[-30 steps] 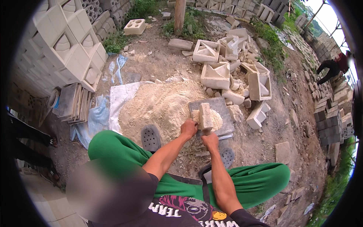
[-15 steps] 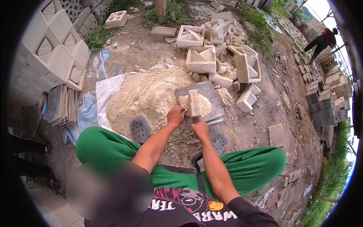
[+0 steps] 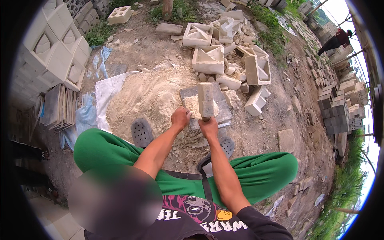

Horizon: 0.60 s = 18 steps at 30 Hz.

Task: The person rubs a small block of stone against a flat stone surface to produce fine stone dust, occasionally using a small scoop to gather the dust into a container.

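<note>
My right hand [image 3: 209, 128] is wrapped round the handle of a hammer with a long, block-shaped, dust-covered head [image 3: 206, 100]. The head is over a dark flat slab [image 3: 221, 97], where pale crushed grit [image 3: 193, 105] lies in a small heap. At the slab's near left edge, my left hand [image 3: 181, 117] is closed with its fingertips together; what they hold, if anything, is too small to make out. A broad pile of pale crushed stone [image 3: 146, 94] spreads to the left on a white sheet [image 3: 105, 95].
Broken cream blocks [image 3: 208, 60] and rubble lie beyond the slab. Stacked cream blocks [image 3: 60, 48] and thin boards [image 3: 60, 108] stand at left. Grey bricks [image 3: 335, 112] are piled at right, with a person [image 3: 338, 41] farther back. My clogs [image 3: 141, 133] flank the work area.
The hammer head appears larger and higher, lifted slightly above the slab. My left hand keeps its place by the slab's edge. The whole view has shifted a little.
</note>
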### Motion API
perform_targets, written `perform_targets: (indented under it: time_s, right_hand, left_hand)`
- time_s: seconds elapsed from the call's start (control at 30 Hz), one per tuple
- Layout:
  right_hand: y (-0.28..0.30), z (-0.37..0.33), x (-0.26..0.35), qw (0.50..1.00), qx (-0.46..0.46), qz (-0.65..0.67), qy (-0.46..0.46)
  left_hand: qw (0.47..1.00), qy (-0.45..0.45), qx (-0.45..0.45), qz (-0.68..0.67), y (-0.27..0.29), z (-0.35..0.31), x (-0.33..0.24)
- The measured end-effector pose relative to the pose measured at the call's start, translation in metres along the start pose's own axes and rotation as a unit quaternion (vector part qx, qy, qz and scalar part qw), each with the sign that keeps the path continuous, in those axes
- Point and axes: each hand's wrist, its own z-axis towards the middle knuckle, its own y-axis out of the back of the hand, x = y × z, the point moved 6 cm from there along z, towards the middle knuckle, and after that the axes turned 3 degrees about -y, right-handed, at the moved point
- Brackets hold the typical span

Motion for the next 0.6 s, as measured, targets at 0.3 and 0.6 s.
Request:
perform_targets:
  time_s: [0.3,0.6]
  right_hand:
    - [-0.017,0.016,-0.041,0.981,0.145,-0.044,-0.121]
    - [0.044,0.012,0.027,0.995,0.025,0.095,-0.033]
  left_hand:
    - [1.000,0.028,0.004,0.005,-0.011,0.007,0.003]
    - [1.000,0.004,-0.025,-0.003,-0.008,0.023,-0.002]
